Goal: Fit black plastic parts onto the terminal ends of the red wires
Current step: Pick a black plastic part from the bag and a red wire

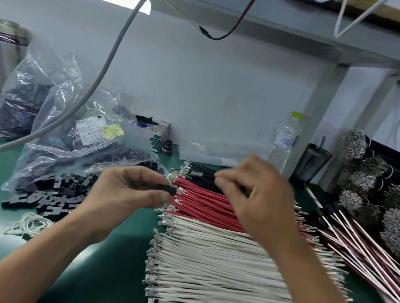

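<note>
left hand (132, 187) pinches a black plastic part (166, 188) at the terminals of red wires (208, 203) on the table (98, 279); right hand (254, 186), blurred, fingers seemingly curled; part's mouth should square up first.

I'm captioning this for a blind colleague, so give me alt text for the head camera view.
A person's left hand pinches a black plastic part at the terminal ends of the red wires on a green bench, while the blurred right hand hovers above them. White wires lie nearer; bags of black parts sit left.
</note>
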Available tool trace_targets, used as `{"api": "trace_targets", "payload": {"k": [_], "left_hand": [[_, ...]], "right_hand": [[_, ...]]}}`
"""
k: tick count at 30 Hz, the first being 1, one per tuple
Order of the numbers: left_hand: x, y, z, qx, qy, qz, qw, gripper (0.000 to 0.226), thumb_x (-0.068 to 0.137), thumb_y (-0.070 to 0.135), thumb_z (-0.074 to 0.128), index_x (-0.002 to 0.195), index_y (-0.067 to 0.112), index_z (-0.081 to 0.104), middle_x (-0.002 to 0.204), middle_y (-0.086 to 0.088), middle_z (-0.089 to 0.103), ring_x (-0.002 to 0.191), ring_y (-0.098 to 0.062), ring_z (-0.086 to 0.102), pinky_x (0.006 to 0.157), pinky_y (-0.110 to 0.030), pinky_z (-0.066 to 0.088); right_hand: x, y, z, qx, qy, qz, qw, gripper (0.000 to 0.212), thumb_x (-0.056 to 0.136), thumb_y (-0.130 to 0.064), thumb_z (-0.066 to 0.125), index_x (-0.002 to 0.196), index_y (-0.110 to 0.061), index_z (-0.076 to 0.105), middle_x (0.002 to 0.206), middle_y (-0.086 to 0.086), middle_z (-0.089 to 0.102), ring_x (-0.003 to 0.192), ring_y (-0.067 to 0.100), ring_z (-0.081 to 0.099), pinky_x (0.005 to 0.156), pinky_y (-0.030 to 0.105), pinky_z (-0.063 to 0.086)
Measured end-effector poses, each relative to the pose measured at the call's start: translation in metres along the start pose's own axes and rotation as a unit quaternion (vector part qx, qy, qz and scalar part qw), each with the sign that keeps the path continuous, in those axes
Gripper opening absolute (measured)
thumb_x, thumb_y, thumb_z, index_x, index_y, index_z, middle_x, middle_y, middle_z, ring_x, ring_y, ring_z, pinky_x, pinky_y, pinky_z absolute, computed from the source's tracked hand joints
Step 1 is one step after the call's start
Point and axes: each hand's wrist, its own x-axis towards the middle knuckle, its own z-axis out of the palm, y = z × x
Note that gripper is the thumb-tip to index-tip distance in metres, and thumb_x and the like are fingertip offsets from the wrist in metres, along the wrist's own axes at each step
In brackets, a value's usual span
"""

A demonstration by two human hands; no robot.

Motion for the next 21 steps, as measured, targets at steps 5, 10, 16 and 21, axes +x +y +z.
{"api": "trace_targets", "payload": {"k": [5, 10, 16, 21], "left_hand": [[0.000, -0.004, 0.004, -0.010, -0.037, -0.022, 0.999, 0.033, 0.057, 0.011, 0.091, 0.089, 0.007, 0.080, 0.093, -0.025, 0.077, 0.085, -0.035, 0.078, 0.075, -0.031, 0.063], [-0.001, -0.005, 0.002, -0.020, -0.043, -0.031, 0.998, 0.032, 0.059, 0.011, 0.091, 0.089, 0.008, 0.081, 0.093, -0.026, 0.077, 0.086, -0.037, 0.077, 0.074, -0.031, 0.063], [-0.002, -0.002, 0.003, -0.023, -0.042, -0.036, 0.998, 0.034, 0.058, 0.010, 0.090, 0.090, 0.005, 0.080, 0.094, -0.027, 0.076, 0.088, -0.038, 0.077, 0.080, -0.038, 0.064], [-0.003, -0.001, 0.004, -0.011, -0.042, -0.038, 0.998, 0.036, 0.058, 0.009, 0.090, 0.091, 0.002, 0.079, 0.095, -0.027, 0.076, 0.086, -0.036, 0.077, 0.080, -0.038, 0.064]], "right_hand": [[-0.031, 0.002, 0.030, 0.091, -0.028, 0.040, 0.995, 0.012, 0.089, -0.026, 0.075, 0.100, -0.025, 0.081, 0.082, -0.015, 0.058, 0.072, 0.009, 0.058, 0.061, 0.023, 0.047], [-0.036, -0.001, 0.034, 0.141, -0.044, 0.046, 0.988, 0.020, 0.087, -0.018, 0.077, 0.106, -0.024, 0.080, 0.084, -0.014, 0.060, 0.076, 0.011, 0.062, 0.063, 0.032, 0.053], [-0.037, -0.002, 0.032, 0.140, -0.026, 0.045, 0.989, 0.015, 0.087, -0.018, 0.076, 0.102, -0.021, 0.081, 0.083, -0.010, 0.059, 0.078, 0.011, 0.060, 0.065, 0.034, 0.054], [-0.038, -0.003, 0.034, 0.130, 0.001, 0.044, 0.991, 0.013, 0.086, -0.018, 0.077, 0.099, -0.019, 0.081, 0.082, -0.010, 0.059, 0.078, 0.011, 0.059, 0.066, 0.026, 0.051]]}}
